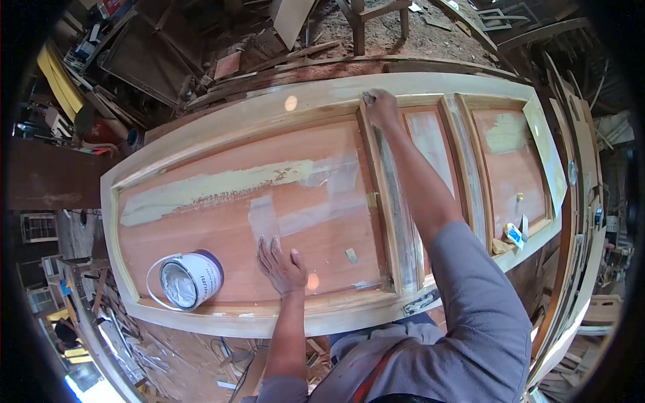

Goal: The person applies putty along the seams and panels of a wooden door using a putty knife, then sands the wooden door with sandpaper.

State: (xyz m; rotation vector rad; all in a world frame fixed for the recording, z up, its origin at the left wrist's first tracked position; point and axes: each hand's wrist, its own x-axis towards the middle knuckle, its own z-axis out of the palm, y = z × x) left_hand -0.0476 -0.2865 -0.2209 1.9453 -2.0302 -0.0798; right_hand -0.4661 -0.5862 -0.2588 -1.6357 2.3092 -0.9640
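Note:
A wooden panel door (322, 262) lies flat before me, with pale filler smeared in patches on its panels and rails. My left hand (281, 265) rests open on the large reddish panel, fingers stretched out below a whitish patch. At the far edge, my right hand (381, 109) is closed near the top end of a cross rail. A small greyish thing shows at its fingertips, too little of it to name. To the left, a bucket (193, 279) of white paste sits tilted on the panel. A small thin flat piece (351, 256) lies right of my left hand.
On the right panel are a small blue-and-white packet (514, 234), a thin flat blade-like piece (525, 227) and a tan lump (501, 246). A pale strip (545, 158) lies across the door's right end. Scrap wood and boards (269, 64) crowd the floor beyond.

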